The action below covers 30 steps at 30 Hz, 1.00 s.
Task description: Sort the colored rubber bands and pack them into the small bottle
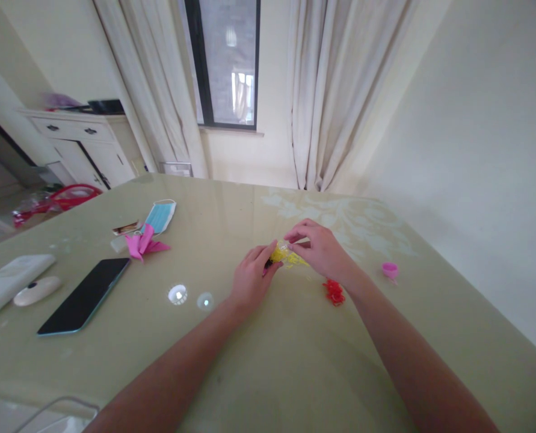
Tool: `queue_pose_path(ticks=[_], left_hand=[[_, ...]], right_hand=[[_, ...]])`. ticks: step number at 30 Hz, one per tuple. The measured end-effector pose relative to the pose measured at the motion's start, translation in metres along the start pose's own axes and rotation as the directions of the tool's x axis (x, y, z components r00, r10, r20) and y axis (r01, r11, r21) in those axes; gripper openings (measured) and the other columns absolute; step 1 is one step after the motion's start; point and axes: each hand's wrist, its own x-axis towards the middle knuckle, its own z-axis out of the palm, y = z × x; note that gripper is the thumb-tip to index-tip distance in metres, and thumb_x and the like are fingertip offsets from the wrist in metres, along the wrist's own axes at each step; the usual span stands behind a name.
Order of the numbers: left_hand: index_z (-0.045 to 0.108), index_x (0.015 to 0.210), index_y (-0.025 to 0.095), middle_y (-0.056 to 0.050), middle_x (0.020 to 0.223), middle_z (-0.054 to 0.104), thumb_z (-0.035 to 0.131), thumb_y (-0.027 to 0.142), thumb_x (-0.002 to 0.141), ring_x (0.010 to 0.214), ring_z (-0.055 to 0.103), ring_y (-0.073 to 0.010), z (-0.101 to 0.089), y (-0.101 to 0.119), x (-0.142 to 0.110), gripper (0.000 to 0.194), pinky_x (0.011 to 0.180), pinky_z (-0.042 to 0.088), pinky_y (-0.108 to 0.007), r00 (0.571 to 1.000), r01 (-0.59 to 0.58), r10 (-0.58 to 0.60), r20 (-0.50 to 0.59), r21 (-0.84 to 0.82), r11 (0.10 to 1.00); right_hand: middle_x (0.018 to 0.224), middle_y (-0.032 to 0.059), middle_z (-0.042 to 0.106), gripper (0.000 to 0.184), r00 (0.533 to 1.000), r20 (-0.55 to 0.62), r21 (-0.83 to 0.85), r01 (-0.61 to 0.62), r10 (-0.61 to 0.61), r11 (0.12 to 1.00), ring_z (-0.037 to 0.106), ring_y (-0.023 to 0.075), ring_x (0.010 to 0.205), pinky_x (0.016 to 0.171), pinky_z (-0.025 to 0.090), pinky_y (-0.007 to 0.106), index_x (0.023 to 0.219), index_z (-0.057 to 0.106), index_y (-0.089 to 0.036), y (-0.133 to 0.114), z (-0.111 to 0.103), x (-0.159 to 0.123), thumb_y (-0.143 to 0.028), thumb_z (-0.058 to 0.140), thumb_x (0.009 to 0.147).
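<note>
Yellow strands (280, 252) are handled beyond and left of the red bundle (334, 292).
Well left of this bundle, a pink folded piece (145, 243) is seen. The strands are clamped by the left hand (252, 273); the right hand (324, 246) is held at them, but its grip cannot be told. To the bundle's right, a pink cup (390, 270) is placed.

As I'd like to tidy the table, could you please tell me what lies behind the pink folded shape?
A blue face mask lies behind the pink folded shape; its near edge is partly hidden, and anything underneath the shape cannot be seen.
</note>
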Motion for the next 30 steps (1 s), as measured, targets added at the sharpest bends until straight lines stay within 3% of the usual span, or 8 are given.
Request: queue_pose_path(ticks=[4, 6, 10, 15, 18, 22, 25, 30], left_hand=[[0.061, 0.144, 0.023, -0.009, 0.125, 0.074, 0.067, 0.026, 0.1, 0.113, 0.069, -0.0253, 0.002, -0.001, 0.0, 0.045, 0.098, 0.058, -0.041, 1.0, -0.026, 0.025, 0.005, 0.009, 1.0], [0.06, 0.146, 0.024, -0.009, 0.127, 0.073, 0.066, 0.025, 0.1, 0.114, 0.068, -0.0253, 0.002, -0.002, -0.001, 0.046, 0.099, 0.058, -0.041, 0.999, -0.05, 0.049, 0.006, 0.02, 0.999], [0.059, 0.147, 0.026, -0.008, 0.129, 0.073, 0.065, 0.023, 0.101, 0.116, 0.066, -0.0259, 0.002, -0.003, -0.001, 0.047, 0.102, 0.056, -0.044, 0.99, -0.136, 0.138, -0.02, 0.062, 0.989], [0.063, 0.141, 0.026, -0.008, 0.127, 0.075, 0.067, 0.023, 0.099, 0.114, 0.065, -0.0271, 0.0, -0.002, -0.002, 0.042, 0.101, 0.054, -0.046, 0.977, -0.203, 0.21, -0.035, 0.132, 0.97], [0.059, 0.146, 0.026, -0.008, 0.126, 0.074, 0.068, 0.021, 0.099, 0.113, 0.065, -0.0264, 0.001, -0.003, -0.002, 0.048, 0.101, 0.054, -0.045, 0.983, -0.176, 0.18, -0.036, 0.108, 0.979], [0.052, 0.151, 0.025, -0.008, 0.123, 0.072, 0.067, 0.019, 0.098, 0.112, 0.066, -0.0249, 0.002, -0.005, 0.001, 0.055, 0.1, 0.056, -0.043, 0.996, -0.049, 0.05, -0.07, 0.009, 0.999], [0.059, 0.144, 0.025, -0.008, 0.124, 0.07, 0.066, 0.019, 0.099, 0.114, 0.066, -0.0241, 0.002, -0.006, 0.002, 0.047, 0.101, 0.056, -0.042, 0.998, -0.031, 0.029, -0.061, -0.03, 0.999], [0.062, 0.14, 0.026, -0.009, 0.126, 0.069, 0.067, 0.021, 0.098, 0.116, 0.065, -0.0249, -0.001, -0.002, 0.001, 0.042, 0.103, 0.057, -0.042, 0.993, -0.103, 0.1, -0.062, -0.031, 0.994]], right_hand=[[0.095, 0.0034, 0.067, 0.012, 1.0, -0.015, -0.08, 0.009, -0.01, 0.997, 0.07, 0.0129, 0.075, 0.078, 0.062, 0.03, 0.083, 0.077, -0.017, -0.003, -0.004, 0.0, -0.013, 0.071, 0.091], [0.095, 0.0036, 0.069, 0.009, 0.999, -0.028, -0.13, 0.014, -0.018, 0.991, 0.069, 0.0134, 0.074, 0.077, 0.06, 0.03, 0.085, 0.078, -0.017, -0.006, -0.005, -0.001, -0.014, 0.072, 0.091], [0.103, 0.0064, 0.071, 0.008, 0.999, -0.008, -0.298, 0.035, -0.039, 0.954, 0.069, 0.0204, 0.092, 0.085, 0.056, 0.035, 0.098, 0.079, -0.018, -0.012, 0.003, -0.003, -0.02, 0.078, 0.091], [0.1, 0.0067, 0.071, 0.006, 0.999, 0.045, -0.385, 0.045, -0.029, 0.922, 0.067, 0.0225, 0.1, 0.091, 0.051, 0.035, 0.09, 0.077, -0.019, -0.014, 0.015, -0.003, -0.017, 0.073, 0.094], [0.097, 0.0057, 0.07, 0.009, 0.998, 0.0, -0.356, 0.059, -0.063, 0.933, 0.067, 0.0203, 0.093, 0.085, 0.05, 0.032, 0.087, 0.075, -0.019, -0.015, 0.008, -0.002, -0.016, 0.071, 0.094], [0.094, 0.0044, 0.07, 0.007, 0.992, -0.108, -0.314, 0.033, -0.07, 0.949, 0.065, 0.017, 0.081, 0.076, 0.048, 0.03, 0.087, 0.075, -0.018, -0.014, -0.015, -0.001, -0.016, 0.071, 0.092], [0.092, 0.0038, 0.07, 0.007, 0.998, -0.047, -0.29, 0.033, -0.048, 0.956, 0.065, 0.0165, 0.08, 0.075, 0.048, 0.029, 0.085, 0.077, -0.019, -0.014, -0.023, -0.003, -0.017, 0.073, 0.091], [0.097, 0.0054, 0.072, 0.012, 0.996, 0.089, -0.3, 0.056, -0.031, 0.952, 0.067, 0.0186, 0.087, 0.082, 0.05, 0.032, 0.087, 0.08, -0.02, -0.015, -0.01, -0.006, -0.018, 0.069, 0.094]])
